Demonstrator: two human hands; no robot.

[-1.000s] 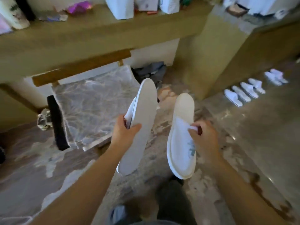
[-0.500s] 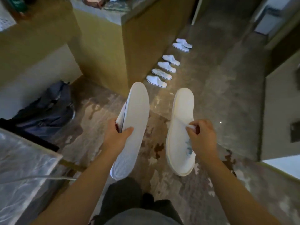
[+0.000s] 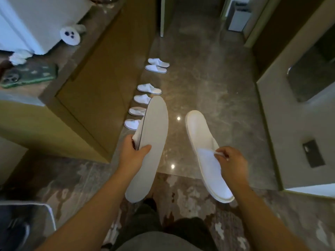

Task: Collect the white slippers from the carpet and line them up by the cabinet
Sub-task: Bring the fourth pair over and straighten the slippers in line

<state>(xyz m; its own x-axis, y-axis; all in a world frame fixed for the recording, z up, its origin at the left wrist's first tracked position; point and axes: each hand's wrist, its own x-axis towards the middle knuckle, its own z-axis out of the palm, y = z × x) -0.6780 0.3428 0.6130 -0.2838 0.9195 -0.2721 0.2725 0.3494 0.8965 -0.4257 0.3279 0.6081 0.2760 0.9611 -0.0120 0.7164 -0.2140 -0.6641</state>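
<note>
Closer now, the row of slippers (image 3: 143, 100) lay crosswise ahead-left of the hands, nearest the left hand (image 3: 133, 153) gripping one slipper (image 3: 150, 142), the right hand (image 3: 232, 163) pinching another slipper (image 3: 204, 147).

Bare forearms (image 3: 94, 200); grey top, dark trousers (image 3: 145, 220).

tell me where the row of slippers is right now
In the head view, the row of slippers lies on the floor left of centre, along the cabinet.
</note>
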